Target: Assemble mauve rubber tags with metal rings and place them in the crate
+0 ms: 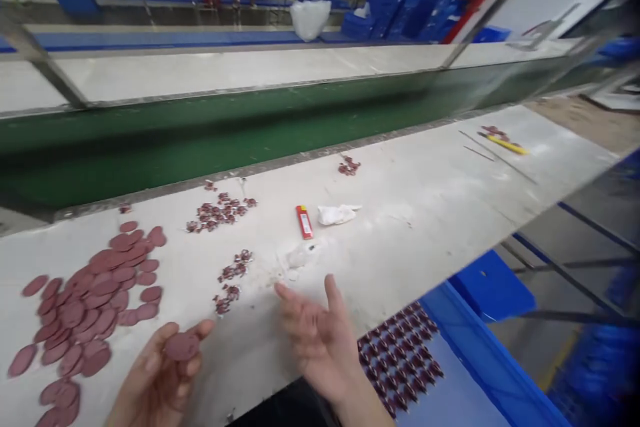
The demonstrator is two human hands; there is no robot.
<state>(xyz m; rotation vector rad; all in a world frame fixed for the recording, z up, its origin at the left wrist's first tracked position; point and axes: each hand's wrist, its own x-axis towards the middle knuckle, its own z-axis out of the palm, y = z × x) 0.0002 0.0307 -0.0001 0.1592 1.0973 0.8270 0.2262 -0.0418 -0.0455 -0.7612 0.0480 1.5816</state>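
Observation:
My left hand holds a flat maroon disc in its curled fingers, at the bench's near edge. Beside it lies a loose heap of similar discs, overlapping on the white workbench. My right hand is empty, with its fingers spread, above the bench edge. Nearest it is a small cluster of dark red spiky parts. A larger cluster lies farther back. Rows of similar parts fill a blue-rimmed tray below my right hand.
A red and yellow lighter and a crumpled white cloth lie mid-bench. Farther right are a yellow-handled tool and thin metal rods. A green conveyor runs behind the bench, with blue crates beyond.

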